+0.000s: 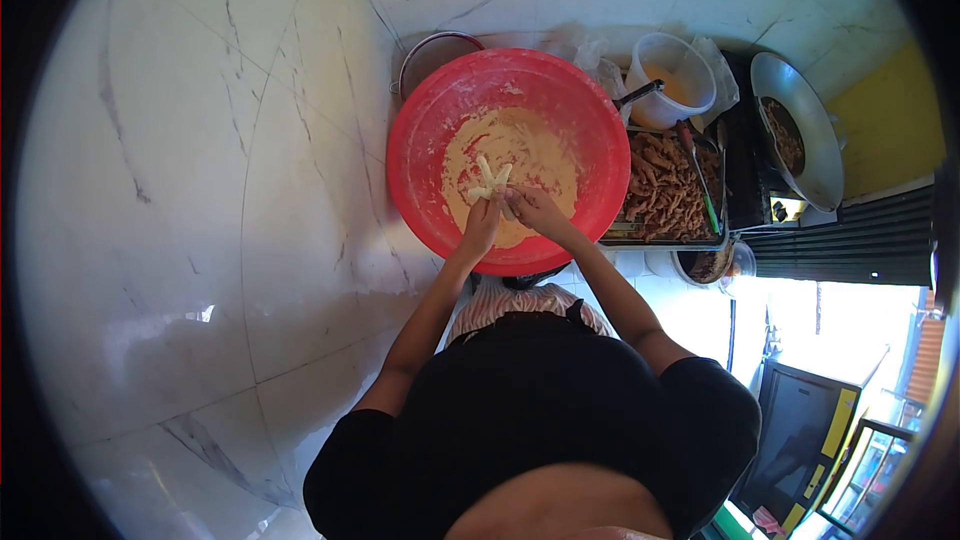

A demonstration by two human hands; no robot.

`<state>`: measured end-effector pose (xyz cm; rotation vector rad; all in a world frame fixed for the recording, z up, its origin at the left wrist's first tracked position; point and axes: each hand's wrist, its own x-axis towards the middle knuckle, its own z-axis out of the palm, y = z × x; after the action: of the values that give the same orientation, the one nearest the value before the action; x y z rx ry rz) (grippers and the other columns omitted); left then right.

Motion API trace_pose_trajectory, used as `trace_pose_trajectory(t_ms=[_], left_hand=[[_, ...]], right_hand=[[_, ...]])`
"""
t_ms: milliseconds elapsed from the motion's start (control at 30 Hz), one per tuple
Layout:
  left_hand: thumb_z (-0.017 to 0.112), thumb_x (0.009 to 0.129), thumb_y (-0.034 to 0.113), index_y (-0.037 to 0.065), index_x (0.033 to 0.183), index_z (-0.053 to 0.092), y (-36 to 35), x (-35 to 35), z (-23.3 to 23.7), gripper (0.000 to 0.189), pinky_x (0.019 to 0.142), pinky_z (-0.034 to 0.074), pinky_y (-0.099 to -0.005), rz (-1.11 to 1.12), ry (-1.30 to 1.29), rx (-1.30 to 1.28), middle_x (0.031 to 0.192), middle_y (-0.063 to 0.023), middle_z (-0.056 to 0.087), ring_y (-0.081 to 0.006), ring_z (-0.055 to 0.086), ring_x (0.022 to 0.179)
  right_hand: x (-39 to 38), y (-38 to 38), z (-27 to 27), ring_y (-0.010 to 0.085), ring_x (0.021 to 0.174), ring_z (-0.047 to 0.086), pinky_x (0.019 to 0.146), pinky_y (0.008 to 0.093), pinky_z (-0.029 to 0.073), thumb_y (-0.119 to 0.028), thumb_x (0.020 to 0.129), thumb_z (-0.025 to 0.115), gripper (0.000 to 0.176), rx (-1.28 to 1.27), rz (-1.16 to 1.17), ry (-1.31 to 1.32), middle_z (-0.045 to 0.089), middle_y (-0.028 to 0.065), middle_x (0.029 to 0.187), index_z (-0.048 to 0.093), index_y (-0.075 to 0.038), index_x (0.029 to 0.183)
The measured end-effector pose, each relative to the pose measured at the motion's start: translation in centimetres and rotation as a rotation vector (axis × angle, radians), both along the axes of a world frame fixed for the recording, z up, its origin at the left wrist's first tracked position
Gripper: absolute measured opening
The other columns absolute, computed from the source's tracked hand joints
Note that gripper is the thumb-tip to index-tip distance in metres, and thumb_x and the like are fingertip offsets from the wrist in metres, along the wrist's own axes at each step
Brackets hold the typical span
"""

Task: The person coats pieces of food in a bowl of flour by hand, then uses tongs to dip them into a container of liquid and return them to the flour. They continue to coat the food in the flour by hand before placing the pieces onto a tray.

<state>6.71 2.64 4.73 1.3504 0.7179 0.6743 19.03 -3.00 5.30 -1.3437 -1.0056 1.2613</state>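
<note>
A pale, flour-coated chicken foot (490, 178) with spread toes is held up between my two hands, over the large red basin (606, 145). My left hand (482, 222) is closed on its lower end. From the right side, the fingers of my right hand (534, 209) pinch it close by. Cream-coloured flour (520, 145) lies loose and clumped across the basin floor below, with more dusted up the walls. The fingertips partly hide the lower part of the foot.
Right of the basin, a tray of brown fried pieces (668, 185) holds tongs (705, 180). Behind it stands a white tub (708, 70) of yellowish liquid. A large metal wok (815, 130) sits farther right. A marble-patterned wall (320, 140) borders the left.
</note>
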Motion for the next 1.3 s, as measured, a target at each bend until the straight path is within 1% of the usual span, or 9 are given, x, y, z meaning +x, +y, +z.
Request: trace_pose_trajectory(t_ms=[233, 433, 500, 567, 667, 767, 1000, 1200, 1300], left_hand=[[0.038, 0.094, 0.032, 0.0, 0.067, 0.053, 0.8, 0.2, -1.8, 0.044, 0.05, 0.035, -0.0241, 0.134, 0.021, -0.017, 0.056, -0.0005, 0.046, -0.0075, 0.044, 0.054], [0.04, 0.094, 0.029, 0.0, 0.06, 0.05, 1.5, -0.2, -2.7, 0.046, 0.043, 0.032, -0.0248, 0.254, 0.088, 0.084, 0.049, -0.0006, 0.043, -0.0081, 0.041, 0.045], [0.04, 0.094, 0.029, 0.0, 0.063, 0.051, 1.4, -0.4, -2.8, 0.044, 0.043, 0.032, -0.0251, 0.289, 0.071, 0.156, 0.049, -0.0006, 0.044, -0.0086, 0.041, 0.044], [0.041, 0.094, 0.029, 0.0, 0.07, 0.053, 1.4, -0.6, -2.2, 0.039, 0.04, 0.033, -0.0244, 0.056, -0.118, -0.192, 0.051, -0.0009, 0.046, -0.0102, 0.041, 0.041], [0.043, 0.093, 0.029, 0.002, 0.074, 0.054, 1.9, -0.5, -2.1, 0.035, 0.036, 0.034, -0.0228, 0.025, -0.043, -0.219, 0.053, -0.0017, 0.048, -0.01, 0.042, 0.039], [0.044, 0.092, 0.029, 0.005, 0.076, 0.053, 2.6, 0.2, -5.2, 0.031, 0.034, 0.034, -0.0214, 0.053, -0.012, 0.073, 0.053, -0.0024, 0.049, -0.0093, 0.043, 0.037], [0.045, 0.092, 0.032, 0.003, 0.091, 0.056, 2.2, 0.6, -0.6, 0.031, 0.045, 0.038, -0.0195, -0.151, -0.138, -0.186, 0.072, -0.004, 0.054, -0.0071, 0.05, 0.055], [0.043, 0.093, 0.034, 0.001, 0.102, 0.054, 3.3, 1.8, -2.2, 0.037, 0.054, 0.04, -0.0207, 0.023, -0.068, -0.055, 0.082, -0.0032, 0.057, -0.0058, 0.051, 0.067], [0.042, 0.093, 0.033, 0.0, 0.103, 0.055, 4.1, 1.9, -2.9, 0.037, 0.058, 0.041, -0.0193, 0.091, -0.09, -0.071, 0.083, -0.0034, 0.058, -0.0053, 0.051, 0.07]], right_hand=[[-0.1, -0.4, -1.7, 0.0081, 0.055, 0.042, 0.049, 0.023, 0.035, -0.038, 0.092, 0.042, 0.039, 0.0, 0.027, 0.023, 0.047, 0.0005, 0.064, 0.054, -0.003, 0.08], [-1.0, -0.8, -1.3, 0.0129, 0.063, 0.052, 0.056, 0.0256, 0.042, -0.047, 0.087, 0.048, 0.047, -0.215, 0.131, -0.317, 0.052, 0.004, 0.07, 0.053, -0.001, 0.086], [-1.1, -0.7, -2.1, 0.0109, 0.066, 0.051, 0.061, 0.0251, 0.043, -0.041, 0.088, 0.05, 0.039, -0.186, 0.155, -0.017, 0.052, 0.0036, 0.074, 0.048, -0.002, 0.092], [-1.1, -0.3, -3.4, 0.0118, 0.068, 0.052, 0.064, 0.026, 0.044, -0.038, 0.089, 0.049, 0.037, -0.122, 0.14, 0.02, 0.054, 0.0046, 0.077, 0.048, -0.001, 0.093], [-2.0, -0.4, -2.4, 0.0126, 0.071, 0.054, 0.068, 0.0267, 0.045, -0.032, 0.091, 0.048, 0.032, 0.002, 0.071, 0.095, 0.056, 0.0057, 0.082, 0.049, 0.0, 0.095], [-2.2, -0.4, -1.9, 0.0121, 0.072, 0.054, 0.069, 0.0262, 0.045, -0.027, 0.092, 0.046, 0.027, 0.032, 0.018, 0.21, 0.056, 0.0053, 0.083, 0.05, 0.0, 0.093], [-1.1, 0.1, -4.8, 0.0122, 0.064, 0.052, 0.061, 0.0265, 0.045, -0.012, 0.091, 0.042, 0.016, 0.063, -0.109, 0.075, 0.053, 0.0038, 0.073, 0.05, -0.001, 0.084], [-0.7, 0.5, -5.6, 0.0122, 0.062, 0.05, 0.059, 0.0264, 0.045, -0.004, 0.088, 0.04, 0.013, 0.014, -0.113, -0.189, 0.053, 0.0051, 0.072, 0.051, 0.002, 0.085], [-0.7, 0.8, -5.5, 0.0133, 0.065, 0.054, 0.061, 0.0269, 0.046, -0.006, 0.088, 0.041, 0.013, 0.083, -0.066, -0.066, 0.055, 0.0065, 0.076, 0.052, 0.002, 0.088]])
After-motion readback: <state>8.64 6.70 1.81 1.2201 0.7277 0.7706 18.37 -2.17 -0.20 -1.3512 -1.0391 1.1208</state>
